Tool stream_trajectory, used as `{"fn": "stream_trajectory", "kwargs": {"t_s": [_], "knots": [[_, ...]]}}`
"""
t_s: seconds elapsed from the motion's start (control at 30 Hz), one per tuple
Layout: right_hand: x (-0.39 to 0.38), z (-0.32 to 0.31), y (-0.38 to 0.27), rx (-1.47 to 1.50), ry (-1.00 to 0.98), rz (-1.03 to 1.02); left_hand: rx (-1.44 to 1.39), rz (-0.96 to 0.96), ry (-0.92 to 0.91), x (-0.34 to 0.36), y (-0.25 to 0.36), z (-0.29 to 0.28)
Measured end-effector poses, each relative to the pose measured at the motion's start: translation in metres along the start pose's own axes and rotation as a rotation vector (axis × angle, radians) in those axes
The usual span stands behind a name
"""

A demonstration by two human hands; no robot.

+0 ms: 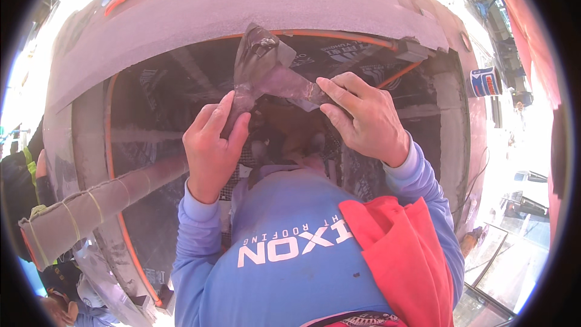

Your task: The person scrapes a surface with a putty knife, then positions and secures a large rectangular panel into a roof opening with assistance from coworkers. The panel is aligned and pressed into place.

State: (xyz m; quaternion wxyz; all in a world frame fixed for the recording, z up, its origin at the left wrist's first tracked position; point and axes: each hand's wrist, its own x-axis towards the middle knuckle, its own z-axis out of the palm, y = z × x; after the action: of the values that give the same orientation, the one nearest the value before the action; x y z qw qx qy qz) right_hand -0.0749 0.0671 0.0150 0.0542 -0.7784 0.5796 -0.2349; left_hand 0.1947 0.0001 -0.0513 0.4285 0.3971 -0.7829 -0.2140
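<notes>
Blue sweatshirt (278, 218) at six o'clock, left hand (209, 148) and right hand (369, 118) pinch a dark folded strip (260, 75) toward twelve, probably light and pliable, best held by both ends.

- The left hand (210, 145) pinched one end of a dark folded strip (283, 82), the right hand (367, 115) the other.
- Orange tubing (339, 36) ran along the far edge of the opening (455, 139).
- A wrapped pole (103, 203) crossed its left edge.
- A tub (485, 82) showed beyond its right edge.
</notes>
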Motion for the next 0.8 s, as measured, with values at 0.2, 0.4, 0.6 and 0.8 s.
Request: {"fn": "stream_trajectory", "kwargs": {"t_s": [0.2, 0.4, 0.6, 0.8], "knots": [[-0.014, 0.003, 0.026, 0.001, 0.024, 0.219, -0.048, -0.274, 0.159, -0.008, -0.003, -0.018], [-0.029, 0.076, 0.071, 0.597, 0.51, 0.456, -0.36, -0.562, 0.231, -0.022, -0.02, -0.023], [-0.005, 0.137, 0.091, 0.456, 0.804, 0.411, -0.539, -0.674, 0.193, -0.031, -0.024, -0.028], [0.009, 0.175, 0.105, 0.32, 0.926, 0.392, -0.56, -0.654, 0.132, -0.033, -0.021, -0.027]]}}
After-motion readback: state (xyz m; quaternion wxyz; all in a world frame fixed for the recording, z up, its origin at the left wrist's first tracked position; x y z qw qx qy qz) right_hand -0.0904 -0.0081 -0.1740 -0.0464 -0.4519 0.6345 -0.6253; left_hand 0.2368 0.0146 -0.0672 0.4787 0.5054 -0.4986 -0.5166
